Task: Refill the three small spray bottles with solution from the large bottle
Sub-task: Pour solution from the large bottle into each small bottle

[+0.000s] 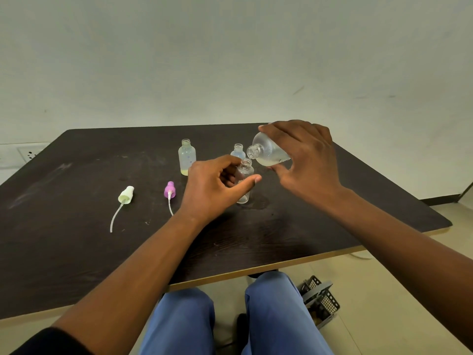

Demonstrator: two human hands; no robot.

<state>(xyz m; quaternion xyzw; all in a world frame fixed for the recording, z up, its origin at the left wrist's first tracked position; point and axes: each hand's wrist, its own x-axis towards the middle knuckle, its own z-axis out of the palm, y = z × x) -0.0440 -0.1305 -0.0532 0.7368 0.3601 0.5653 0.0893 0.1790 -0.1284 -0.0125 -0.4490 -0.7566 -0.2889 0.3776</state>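
Now the right hand [304,160] grips the tilted large bottle [268,151], while the left hand [217,187] holds the clear small bottle [244,180]. Its mouth sits just above the open neck, so he should pour slowly.

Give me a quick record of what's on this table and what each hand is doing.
left hand: steadies clear bottle
right hand: holds large bottle, tilted over it
pouring: no stream visible
other bottles: one with yellowish liquid, one behind, both uncapped
spray caps: white, purple, lying on table
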